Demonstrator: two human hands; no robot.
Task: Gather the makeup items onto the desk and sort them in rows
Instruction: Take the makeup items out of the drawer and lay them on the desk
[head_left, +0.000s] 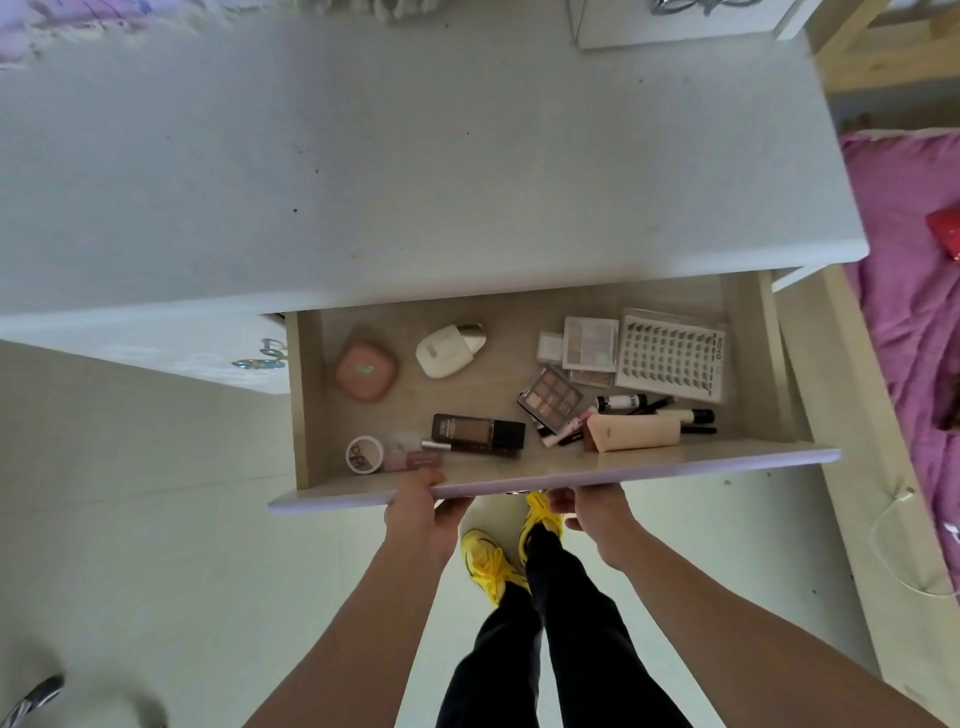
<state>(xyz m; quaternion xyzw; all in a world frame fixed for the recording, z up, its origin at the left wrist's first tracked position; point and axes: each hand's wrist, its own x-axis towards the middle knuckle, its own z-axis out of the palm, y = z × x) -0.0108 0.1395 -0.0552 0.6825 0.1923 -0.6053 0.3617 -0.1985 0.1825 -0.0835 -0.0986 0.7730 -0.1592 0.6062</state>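
Now | left hand (423, 512): thumb over, gripping drawer front (701, 467) | right hand (597, 512): fingers curled beneath it

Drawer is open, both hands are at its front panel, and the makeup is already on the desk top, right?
No. In the head view the drawer is open with the left hand and right hand at its front panel, but the makeup, like the lash tray and foundation bottle, lies inside it, not on the desk top.
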